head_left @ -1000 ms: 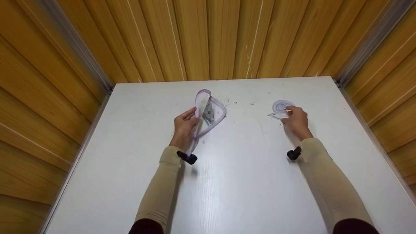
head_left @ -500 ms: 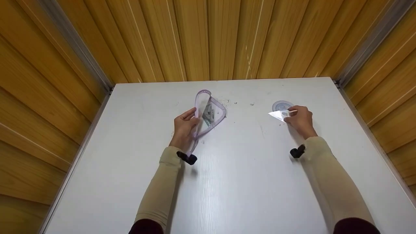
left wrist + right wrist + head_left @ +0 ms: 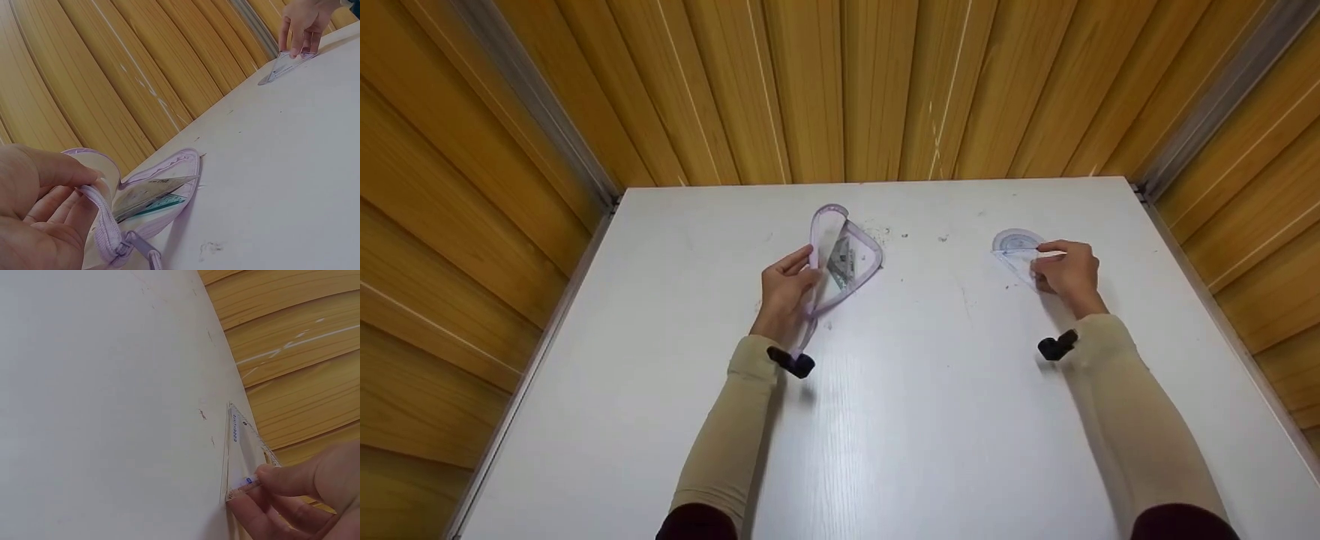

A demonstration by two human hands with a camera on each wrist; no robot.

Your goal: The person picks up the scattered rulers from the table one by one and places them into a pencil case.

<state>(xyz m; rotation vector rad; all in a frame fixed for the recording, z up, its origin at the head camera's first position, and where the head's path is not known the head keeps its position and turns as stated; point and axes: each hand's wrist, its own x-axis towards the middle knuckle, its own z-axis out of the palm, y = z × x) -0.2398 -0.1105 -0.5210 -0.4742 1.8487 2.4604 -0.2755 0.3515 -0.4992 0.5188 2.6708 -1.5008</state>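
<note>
My left hand (image 3: 785, 294) pinches the purple-edged rim of a clear zip pouch (image 3: 877, 255), whose mouth gapes. In the left wrist view, the zipper pull (image 3: 140, 244) hangs near the palm. Inside the pouch lie a teal-edged drafting piece (image 3: 166, 203) and a greyish flat piece (image 3: 149, 194). At the right, my right hand (image 3: 1070, 276) pinches a clear triangular set square (image 3: 239, 450) between thumb and fingers. Just behind it is a round-edged clear protractor (image 3: 1014, 234), partly covered by the set square in the head view.
A white tabletop (image 3: 915, 420) carries small dark marks and specks (image 3: 943, 238). Yellow wood-grain panels (image 3: 877, 90) rise behind the far edge and at both sides. Grey metal posts (image 3: 540, 105) stand at the back corners.
My right hand has shifted right with the set square, which has turned so that its long edge lies along the protractor. The left hand and pouch stay in place.
</note>
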